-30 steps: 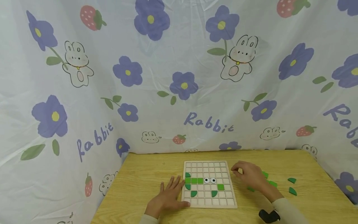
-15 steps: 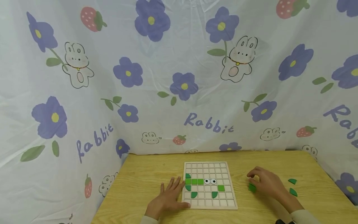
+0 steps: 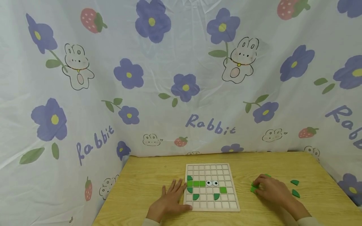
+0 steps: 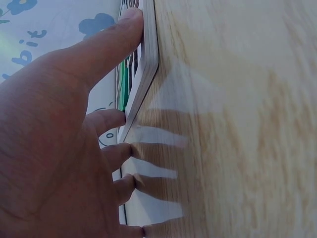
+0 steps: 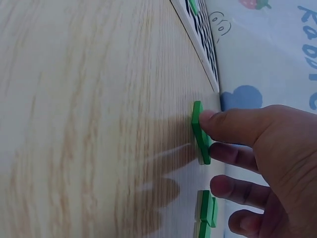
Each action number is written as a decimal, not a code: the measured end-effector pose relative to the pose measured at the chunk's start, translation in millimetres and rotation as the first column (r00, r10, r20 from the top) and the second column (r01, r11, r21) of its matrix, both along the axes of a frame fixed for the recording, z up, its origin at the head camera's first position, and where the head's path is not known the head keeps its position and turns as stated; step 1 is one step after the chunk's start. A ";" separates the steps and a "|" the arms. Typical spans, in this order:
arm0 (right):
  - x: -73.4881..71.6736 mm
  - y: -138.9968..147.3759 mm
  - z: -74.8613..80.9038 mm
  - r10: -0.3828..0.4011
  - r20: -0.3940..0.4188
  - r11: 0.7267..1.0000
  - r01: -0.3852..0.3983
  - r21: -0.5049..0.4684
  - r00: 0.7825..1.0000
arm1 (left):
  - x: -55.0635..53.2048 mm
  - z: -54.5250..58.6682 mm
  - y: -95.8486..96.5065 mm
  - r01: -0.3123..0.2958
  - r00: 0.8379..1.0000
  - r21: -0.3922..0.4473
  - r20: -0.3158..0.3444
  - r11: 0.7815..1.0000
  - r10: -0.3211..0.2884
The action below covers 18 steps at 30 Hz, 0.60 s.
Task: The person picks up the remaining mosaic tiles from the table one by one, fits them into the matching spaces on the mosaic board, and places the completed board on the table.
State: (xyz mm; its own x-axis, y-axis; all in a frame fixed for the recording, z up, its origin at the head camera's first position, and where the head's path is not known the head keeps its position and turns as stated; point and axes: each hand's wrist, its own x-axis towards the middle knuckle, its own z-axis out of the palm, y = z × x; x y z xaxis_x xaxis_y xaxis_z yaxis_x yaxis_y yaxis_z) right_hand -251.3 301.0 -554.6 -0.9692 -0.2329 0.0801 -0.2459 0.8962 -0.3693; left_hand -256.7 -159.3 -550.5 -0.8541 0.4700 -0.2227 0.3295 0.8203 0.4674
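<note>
My left hand (image 3: pixel 167 202) lies spread at the left side of the wooden grid board (image 3: pixel 210 204), thumb on the near left corner and fingertips along the edge; the left wrist view also shows the thumb on the rim. Green squares, dark green quarter-circle tiles and two eye tiles (image 3: pixel 212 183) sit in the grid. To the board's right, my right hand (image 3: pixel 275 191) is over loose green tiles. In the right wrist view its thumb and index finger pinch a green tile (image 5: pixel 198 126), which seems to overlap another. The palm partly hides the pile in the head view.
Two dark green quarter-circle tiles (image 3: pixel 295 193) lie on the wooden table (image 3: pixel 150 169) right of the right hand. More green tiles (image 5: pixel 205 206) lie under its other fingers. A curtain with flowers and rabbits (image 3: pixel 158 110) hangs behind and beside the table.
My right hand has moved from beside the board's right edge, rightward and down to the loose green tiles, and now pinches one. The left hand and the board's tiles stay as they were.
</note>
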 end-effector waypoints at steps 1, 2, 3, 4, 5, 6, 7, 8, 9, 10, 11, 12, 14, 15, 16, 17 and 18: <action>0.6 -0.7 -0.1 0.008 -0.004 1.000 -0.008 0.000 1.000 | 0.0 0.5 0.2 0.000 1.000 0.000 0.000 1.000 0.000; 1.6 -1.5 0.1 0.014 -0.009 1.000 -0.014 0.002 1.000 | -0.1 0.7 0.3 0.000 1.000 0.000 0.002 1.000 0.000; 2.5 -2.3 0.4 0.017 -0.012 1.000 -0.017 0.003 1.000 | -0.1 1.3 0.5 0.000 1.000 0.000 0.004 1.000 0.000; 3.5 -3.3 0.7 0.022 -0.015 1.000 -0.022 0.004 1.000 | 0.0 1.4 0.5 0.000 1.000 0.001 0.007 1.000 0.000; 4.5 -4.1 1.0 0.025 -0.016 1.000 -0.025 0.004 1.000 | 0.3 1.8 0.6 -0.001 1.000 0.002 0.010 1.000 0.001; 5.5 -4.7 1.6 0.029 -0.016 1.000 -0.029 0.003 0.999 | 0.4 2.2 0.7 -0.001 1.000 0.002 0.012 1.000 0.001; 6.1 -5.1 1.9 0.028 -0.016 1.000 -0.028 0.002 0.999 | 0.4 2.6 0.8 0.000 1.000 0.001 0.013 1.000 0.000; 6.6 -5.2 2.3 0.027 -0.013 1.000 -0.027 0.001 1.000 | 0.3 2.6 0.8 0.000 1.000 0.002 0.013 1.000 0.000; 6.7 -5.2 2.5 0.026 -0.009 1.000 -0.026 -0.003 1.000 | 0.3 2.6 0.9 0.001 1.000 0.002 0.012 1.000 -0.001; 6.8 -4.9 2.5 0.027 -0.008 1.000 -0.027 -0.005 1.000 | 0.1 2.8 1.0 0.000 1.000 0.002 0.010 1.000 0.000; 6.7 -4.5 2.4 0.028 -0.008 1.000 -0.028 -0.008 1.000 | 0.0 2.8 1.0 0.001 1.000 0.001 0.007 1.000 -0.001; 6.6 -4.0 2.1 0.029 -0.009 1.000 -0.029 -0.010 1.000 | -0.1 2.8 1.1 0.002 1.000 -0.001 0.004 1.000 -0.002; 6.7 -2.4 0.8 0.046 -0.026 0.999 -0.046 -0.011 0.999 | -0.1 3.1 1.1 0.002 1.000 -0.003 0.001 1.000 -0.002; 6.7 -1.6 0.0 0.062 -0.040 0.998 -0.062 -0.012 0.997 | 0.0 3.3 1.0 0.004 1.000 -0.005 0.000 1.000 -0.004; 6.6 -0.8 -1.0 0.080 -0.054 0.997 -0.081 -0.017 0.995 | 0.0 3.4 0.9 0.005 1.000 -0.006 -0.001 1.000 -0.005; 6.7 -0.1 -1.7 0.100 -0.069 0.995 -0.102 -0.023 0.993 | 0.1 3.5 0.8 0.007 1.000 -0.007 -0.002 1.000 -0.007; 6.7 0.4 -2.5 0.121 -0.087 0.992 -0.124 -0.028 0.989 | 0.2 3.7 0.7 0.007 1.000 -0.005 -0.002 1.000 -0.007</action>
